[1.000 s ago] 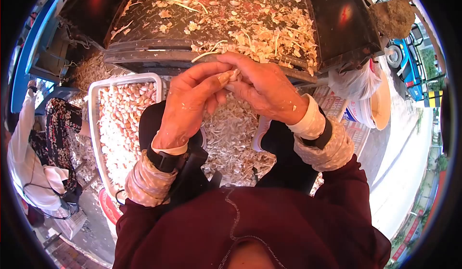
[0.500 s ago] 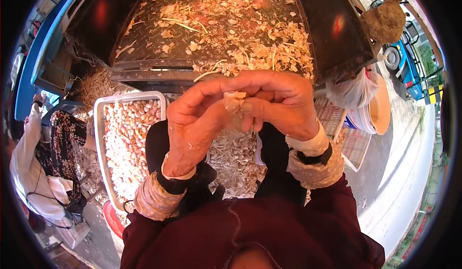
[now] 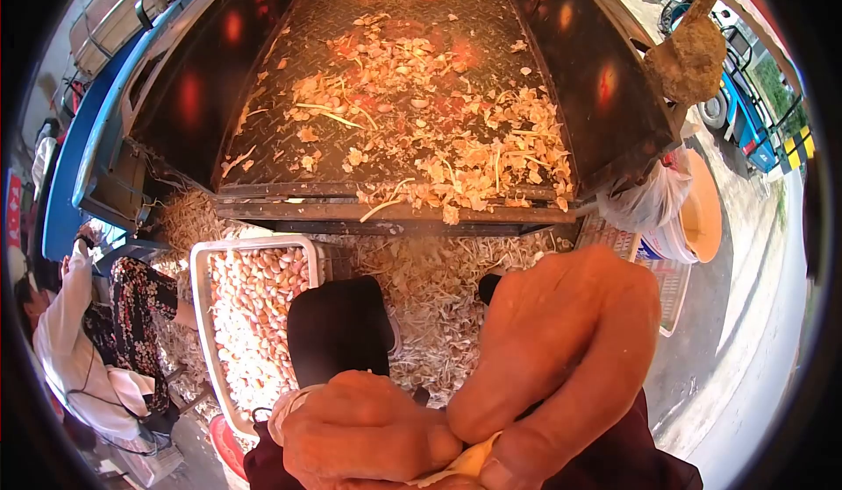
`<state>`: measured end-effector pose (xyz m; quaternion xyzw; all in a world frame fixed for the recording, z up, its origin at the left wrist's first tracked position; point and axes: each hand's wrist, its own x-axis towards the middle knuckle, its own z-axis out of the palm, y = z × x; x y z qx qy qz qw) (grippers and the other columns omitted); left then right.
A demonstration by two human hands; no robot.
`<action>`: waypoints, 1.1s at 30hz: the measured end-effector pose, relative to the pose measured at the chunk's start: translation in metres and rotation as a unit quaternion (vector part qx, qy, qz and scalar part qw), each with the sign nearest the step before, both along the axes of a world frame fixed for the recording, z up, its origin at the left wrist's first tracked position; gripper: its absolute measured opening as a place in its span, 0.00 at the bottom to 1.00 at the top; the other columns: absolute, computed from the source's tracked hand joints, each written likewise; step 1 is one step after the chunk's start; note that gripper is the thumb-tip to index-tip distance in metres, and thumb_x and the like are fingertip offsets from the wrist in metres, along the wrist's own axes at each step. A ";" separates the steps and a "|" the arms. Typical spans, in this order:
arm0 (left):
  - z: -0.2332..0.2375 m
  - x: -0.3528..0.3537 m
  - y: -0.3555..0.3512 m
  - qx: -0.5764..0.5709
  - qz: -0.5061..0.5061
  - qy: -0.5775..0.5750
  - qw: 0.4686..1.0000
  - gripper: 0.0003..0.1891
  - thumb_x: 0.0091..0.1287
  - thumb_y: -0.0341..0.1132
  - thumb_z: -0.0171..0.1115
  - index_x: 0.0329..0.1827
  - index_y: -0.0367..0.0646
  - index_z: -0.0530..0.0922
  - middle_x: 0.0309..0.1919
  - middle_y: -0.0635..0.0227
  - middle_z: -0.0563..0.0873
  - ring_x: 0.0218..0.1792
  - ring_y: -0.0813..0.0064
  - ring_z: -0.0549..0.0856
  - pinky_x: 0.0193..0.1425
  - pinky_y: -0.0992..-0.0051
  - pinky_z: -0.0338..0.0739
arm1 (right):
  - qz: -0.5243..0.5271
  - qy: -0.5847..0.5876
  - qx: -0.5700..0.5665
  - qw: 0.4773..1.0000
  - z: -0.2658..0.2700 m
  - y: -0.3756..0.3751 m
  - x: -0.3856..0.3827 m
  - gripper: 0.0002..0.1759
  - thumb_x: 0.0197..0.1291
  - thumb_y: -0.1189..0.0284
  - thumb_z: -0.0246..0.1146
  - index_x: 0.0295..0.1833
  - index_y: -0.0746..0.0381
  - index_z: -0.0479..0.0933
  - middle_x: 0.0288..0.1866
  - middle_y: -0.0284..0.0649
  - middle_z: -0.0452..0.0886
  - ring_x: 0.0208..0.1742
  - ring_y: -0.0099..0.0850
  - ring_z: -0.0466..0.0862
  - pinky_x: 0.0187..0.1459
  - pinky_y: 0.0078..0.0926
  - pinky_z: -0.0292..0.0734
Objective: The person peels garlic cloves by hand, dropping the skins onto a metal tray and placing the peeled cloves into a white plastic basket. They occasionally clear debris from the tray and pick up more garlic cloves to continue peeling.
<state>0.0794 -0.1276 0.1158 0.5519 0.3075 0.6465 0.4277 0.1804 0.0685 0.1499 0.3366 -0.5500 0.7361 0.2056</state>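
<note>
My left hand [image 3: 368, 429] and my right hand [image 3: 561, 358] are close together at the bottom, near my chest. Between their fingertips is a pale yellow garlic clove [image 3: 478, 458], pinched from both sides and partly hidden by the fingers. Both hands are closed, the right one larger and nearer the camera. A white plastic crate [image 3: 254, 243] full of unpeeled garlic cloves [image 3: 250, 301] stands on the ground beside my leg at left. Dry garlic skins [image 3: 434, 315] cover the ground between my legs.
Ahead is a dark metal cart bed [image 3: 307, 60] scattered with garlic skins [image 3: 517, 139]. At right stand a white bucket [image 3: 671, 237] and a plastic bag [image 3: 649, 196]. A person in a white top [image 3: 66, 341] sits at left, near a red basin [image 3: 226, 446].
My hands have dropped from in front of the cart's edge to near my chest, still together on the clove. The view has tilted up, showing more of the cart bed.
</note>
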 end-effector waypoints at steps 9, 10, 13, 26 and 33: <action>0.002 0.031 0.031 0.191 0.174 0.006 0.966 0.14 0.53 0.31 0.76 0.27 0.30 0.79 0.20 0.56 0.80 0.15 0.70 0.78 0.16 0.76 0.65 | 0.212 -0.071 0.123 0.967 0.042 0.035 -0.004 0.08 0.60 0.82 0.63 0.39 0.80 0.80 0.36 0.57 0.82 0.23 0.32 0.84 0.22 0.18 0.76; 0.006 0.029 0.034 0.183 0.180 0.033 0.966 0.14 0.53 0.32 0.76 0.27 0.30 0.80 0.20 0.57 0.80 0.15 0.70 0.78 0.15 0.75 0.65 | 0.217 -0.040 0.203 0.954 0.042 0.037 -0.004 0.08 0.60 0.82 0.63 0.38 0.79 0.80 0.35 0.56 0.82 0.21 0.31 0.83 0.19 0.18 0.74; 0.012 0.032 0.036 0.159 0.235 0.081 0.956 0.15 0.52 0.34 0.76 0.30 0.29 0.81 0.21 0.57 0.81 0.16 0.70 0.78 0.15 0.75 0.65 | 0.164 -0.060 0.131 0.976 0.025 0.028 0.002 0.07 0.59 0.82 0.64 0.36 0.79 0.80 0.33 0.55 0.82 0.20 0.29 0.82 0.18 0.17 0.72; -0.082 -0.037 0.112 -0.263 0.256 -0.307 0.878 0.21 0.76 0.50 0.49 0.47 0.37 0.75 0.34 0.67 0.77 0.20 0.84 0.73 0.16 0.86 0.61 | -0.239 -0.338 0.207 0.887 -0.077 0.063 -0.050 0.14 0.59 0.71 0.68 0.47 0.67 0.79 0.23 0.38 0.82 0.23 0.22 0.84 0.24 0.20 0.74; -0.135 -0.104 0.139 -0.272 0.231 -0.446 0.821 0.12 0.75 0.41 0.54 0.46 0.39 0.75 0.34 0.67 0.78 0.25 0.82 0.72 0.15 0.87 0.60 | -0.517 -0.131 0.458 0.711 -0.180 0.191 -0.181 0.14 0.53 0.68 0.72 0.41 0.67 0.81 0.24 0.42 0.83 0.23 0.30 0.85 0.26 0.28 0.77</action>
